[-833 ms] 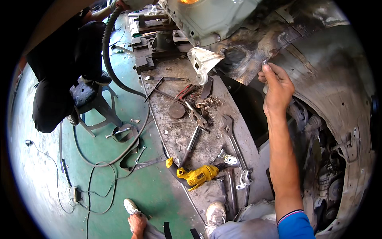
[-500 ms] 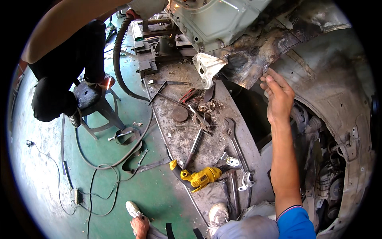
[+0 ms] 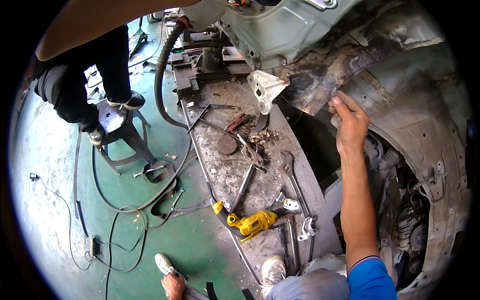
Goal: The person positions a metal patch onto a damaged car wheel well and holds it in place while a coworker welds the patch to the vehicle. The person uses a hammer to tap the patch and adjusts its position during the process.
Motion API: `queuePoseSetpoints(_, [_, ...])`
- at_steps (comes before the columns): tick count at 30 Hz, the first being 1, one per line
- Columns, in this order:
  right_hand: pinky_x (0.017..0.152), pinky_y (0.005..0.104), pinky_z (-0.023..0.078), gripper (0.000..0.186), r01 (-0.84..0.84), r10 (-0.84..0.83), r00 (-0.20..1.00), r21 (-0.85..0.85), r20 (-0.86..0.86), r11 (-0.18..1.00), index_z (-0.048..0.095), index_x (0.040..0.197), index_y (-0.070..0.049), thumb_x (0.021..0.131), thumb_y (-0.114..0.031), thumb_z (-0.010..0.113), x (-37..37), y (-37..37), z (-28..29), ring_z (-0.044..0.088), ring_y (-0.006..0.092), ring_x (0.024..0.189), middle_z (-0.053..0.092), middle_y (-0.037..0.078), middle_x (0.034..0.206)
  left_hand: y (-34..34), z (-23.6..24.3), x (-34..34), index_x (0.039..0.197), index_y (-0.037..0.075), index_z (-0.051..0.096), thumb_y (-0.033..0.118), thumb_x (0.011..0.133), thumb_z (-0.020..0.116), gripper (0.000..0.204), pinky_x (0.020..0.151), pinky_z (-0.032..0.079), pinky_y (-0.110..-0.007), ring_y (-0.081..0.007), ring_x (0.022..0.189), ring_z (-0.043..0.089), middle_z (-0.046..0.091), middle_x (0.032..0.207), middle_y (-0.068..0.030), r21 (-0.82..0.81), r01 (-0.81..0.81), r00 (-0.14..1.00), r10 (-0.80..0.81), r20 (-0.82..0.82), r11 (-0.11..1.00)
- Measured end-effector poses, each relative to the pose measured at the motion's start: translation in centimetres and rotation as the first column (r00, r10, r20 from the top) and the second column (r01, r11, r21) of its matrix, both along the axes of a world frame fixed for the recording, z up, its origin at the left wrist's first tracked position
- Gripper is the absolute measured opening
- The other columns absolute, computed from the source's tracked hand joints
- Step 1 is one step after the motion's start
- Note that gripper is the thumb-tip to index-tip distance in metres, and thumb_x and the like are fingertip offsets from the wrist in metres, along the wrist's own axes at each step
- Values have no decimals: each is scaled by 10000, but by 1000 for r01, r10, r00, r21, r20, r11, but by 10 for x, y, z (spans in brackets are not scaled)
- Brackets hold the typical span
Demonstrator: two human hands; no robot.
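My right hand (image 3: 351, 119) is raised under the car body. Its thumb and fingers are closed at the lower edge of a scorched sheet-metal panel (image 3: 316, 100) and appear to pinch it. What lies behind the fingertips is hidden. Left of the panel hangs a pale metal bracket (image 3: 267, 89) with a round eye at its lower end. Low in the view, my left hand (image 3: 173, 285) rests on my trouser leg above a white shoe (image 3: 165, 262), its fingers lying loosely over the cloth and holding no tool.
A yellow power tool (image 3: 255, 224), an adjustable wrench (image 3: 290, 167) and pliers (image 3: 251, 151) lie on the grey platform (image 3: 220, 185). Another person's gloved hand (image 3: 206, 14) grips a thick hose (image 3: 161, 75); that person stands on a stool (image 3: 122, 131). Cables (image 3: 145, 215) cross the green floor.
The other person's legs and gloved hand have shifted, and the orange glow near their shoe is gone. The view has moved slightly. My right hand keeps its place at the panel's edge.
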State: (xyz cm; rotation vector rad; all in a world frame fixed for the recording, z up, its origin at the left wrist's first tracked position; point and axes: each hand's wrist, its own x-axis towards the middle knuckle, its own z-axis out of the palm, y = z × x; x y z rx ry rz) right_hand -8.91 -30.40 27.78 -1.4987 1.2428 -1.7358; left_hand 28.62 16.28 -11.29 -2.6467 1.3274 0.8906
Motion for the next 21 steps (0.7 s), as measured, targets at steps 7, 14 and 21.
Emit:
queuePoseSetpoints(7, [706,244,484,242,50,-49,998,-30,31,998,688,1069,62,869,-65,732,3,-8,-3,635,129,745,702,80,879,-18,36,2,899,1,715,330,876,575,358,826,508,-488,-374,896,676,703,922,-230,95,-17,993,28,-111,995])
queuePoseSetpoints(14, [691,257,507,243,40,-40,999,-72,-1,997,687,1049,78,861,-68,736,0,-13,-2,646,139,748,698,76,875,-5,3,1,852,29,731,247,797,605,258,842,468,-478,-358,906,638,702,880,-182,-13,23,1000,-23,-2,1000])
queuePoseSetpoints(21, [696,259,512,213,42,-43,999,-87,-19,995,681,1046,81,874,-41,712,-2,-13,-3,639,137,747,693,83,876,-12,5,1,839,29,727,242,794,600,252,855,467,-474,-359,907,639,702,892,-188,27,12,1000,-12,-20,1000])
